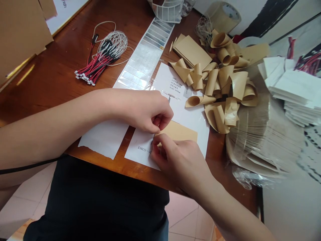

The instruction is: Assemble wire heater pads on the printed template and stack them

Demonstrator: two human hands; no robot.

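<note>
A tan kraft-paper piece (185, 131) lies on a white printed sheet (139, 144) near the table's front edge. At its left edge, my left hand (147, 108) is closed, thumb and fingertips pressed together. Just below it, my right hand (179, 157) is closed too, with its fingers curled in a pinch over the paper's lower left side. The two sets of fingertips nearly meet. A small dark sliver shows beside the right fingertips, but whatever the hands pinch is mostly hidden. Behind the hands is a white sheet with small printed text (175, 85).
A bundle of red and black connector wires (97, 63) lies at back left. A strip of silvery labels (147, 50) runs toward a label roll (167, 10). Curled kraft pieces (220, 80), a tape roll (223, 16), white packets (296, 83) and stacked bagged cards (263, 134) crowd the right.
</note>
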